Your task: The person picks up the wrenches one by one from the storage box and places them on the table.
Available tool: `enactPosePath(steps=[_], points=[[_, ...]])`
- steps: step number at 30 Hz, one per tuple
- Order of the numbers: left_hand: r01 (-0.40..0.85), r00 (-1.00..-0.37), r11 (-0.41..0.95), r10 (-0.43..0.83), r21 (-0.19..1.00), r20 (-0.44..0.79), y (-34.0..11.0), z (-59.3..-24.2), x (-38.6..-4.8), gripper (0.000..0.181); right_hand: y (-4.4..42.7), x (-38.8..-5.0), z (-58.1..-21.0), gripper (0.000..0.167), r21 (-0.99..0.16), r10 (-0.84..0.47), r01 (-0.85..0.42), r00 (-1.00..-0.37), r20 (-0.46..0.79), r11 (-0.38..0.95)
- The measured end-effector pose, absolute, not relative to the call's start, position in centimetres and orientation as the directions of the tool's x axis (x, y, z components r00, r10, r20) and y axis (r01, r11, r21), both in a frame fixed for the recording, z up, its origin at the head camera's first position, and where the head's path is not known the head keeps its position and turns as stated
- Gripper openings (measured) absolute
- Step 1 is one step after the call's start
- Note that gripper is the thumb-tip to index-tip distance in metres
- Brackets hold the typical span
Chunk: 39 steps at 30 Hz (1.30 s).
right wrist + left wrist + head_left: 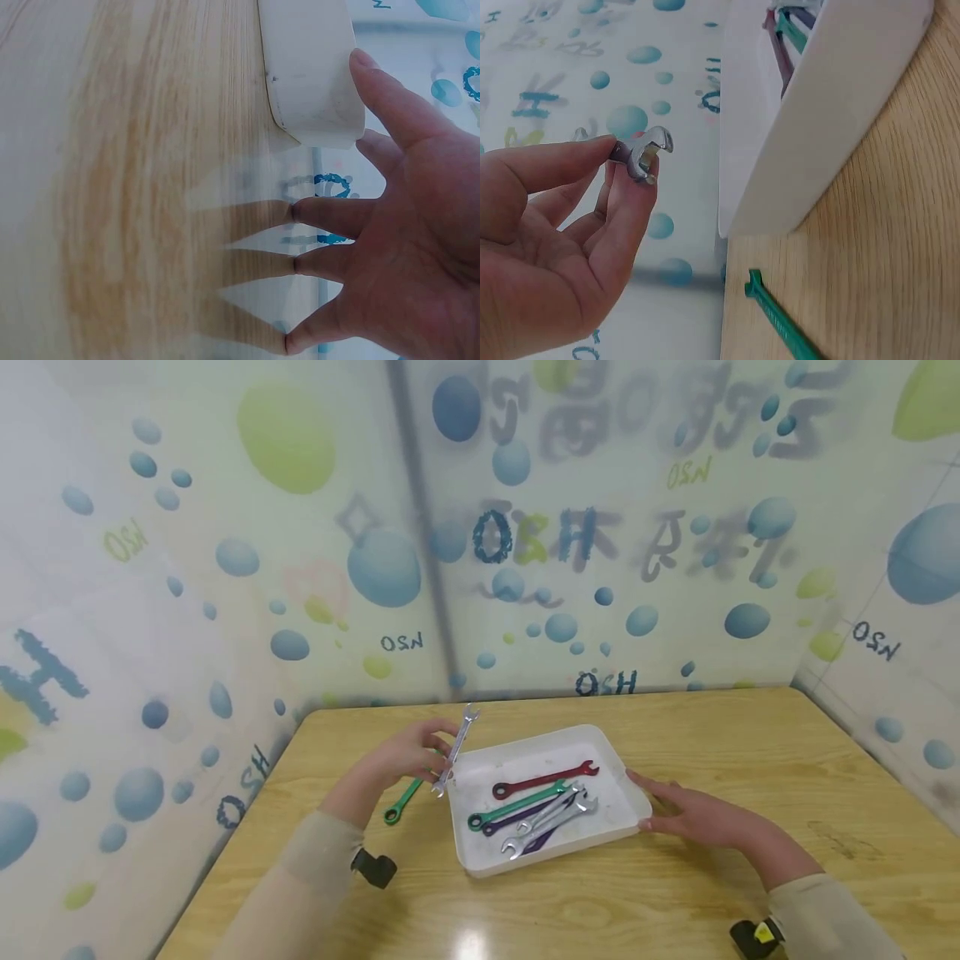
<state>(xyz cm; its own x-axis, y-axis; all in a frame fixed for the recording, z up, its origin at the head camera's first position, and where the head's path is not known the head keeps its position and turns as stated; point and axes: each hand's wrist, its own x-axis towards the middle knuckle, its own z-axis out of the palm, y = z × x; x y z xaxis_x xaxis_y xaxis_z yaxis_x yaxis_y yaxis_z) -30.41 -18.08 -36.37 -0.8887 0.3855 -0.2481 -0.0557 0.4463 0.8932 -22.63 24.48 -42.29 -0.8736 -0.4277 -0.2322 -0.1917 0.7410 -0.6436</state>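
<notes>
My left hand [408,752] pinches a silver open-ended wrench [460,742] between thumb and fingers, over the left edge of a white tray [618,806]. In the left wrist view, the wrench's jaw end [654,146] sticks out past the fingertips. Thumb and index finger of my right hand [697,814] touch the tray's right end; its other fingers spread toward the table in the right wrist view. Inside the tray lie a red wrench [546,779], a green wrench [517,807], purple ones and silver ones [551,827], partly overlapping.
Left of the tray, another green wrench [403,801] lies on the wooden table [720,727], partly hidden behind my left hand in the head view. Walls with blue and green dots [382,568] enclose the table's back and sides.
</notes>
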Motion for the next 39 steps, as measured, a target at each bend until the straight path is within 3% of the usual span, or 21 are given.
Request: enactPosePath(steps=[17,28,39], points=[[-0.074,-0.877,0.552,0.36,0.83,-0.318,-23.4,-37.0,-31.7,0.045,24.8,-22.9,-42.4,0.081,-0.629,-0.421,-0.186,-0.872,-0.248,0.755],[-0.09,-0.873,0.677,0.298,0.73,-0.385,-24.9,-37.9,-32.0,0.04,24.7,-22.8,-42.3,0.08,-0.619,-0.41,-0.181,-0.877,-0.25,0.764],[-0.151,-0.886,0.683,0.227,0.715,-0.405,-25.5,-39.0,-32.1,0.039,24.4,-22.6,-42.2,0.081,-0.619,-0.407,-0.181,-0.88,-0.244,0.764]])
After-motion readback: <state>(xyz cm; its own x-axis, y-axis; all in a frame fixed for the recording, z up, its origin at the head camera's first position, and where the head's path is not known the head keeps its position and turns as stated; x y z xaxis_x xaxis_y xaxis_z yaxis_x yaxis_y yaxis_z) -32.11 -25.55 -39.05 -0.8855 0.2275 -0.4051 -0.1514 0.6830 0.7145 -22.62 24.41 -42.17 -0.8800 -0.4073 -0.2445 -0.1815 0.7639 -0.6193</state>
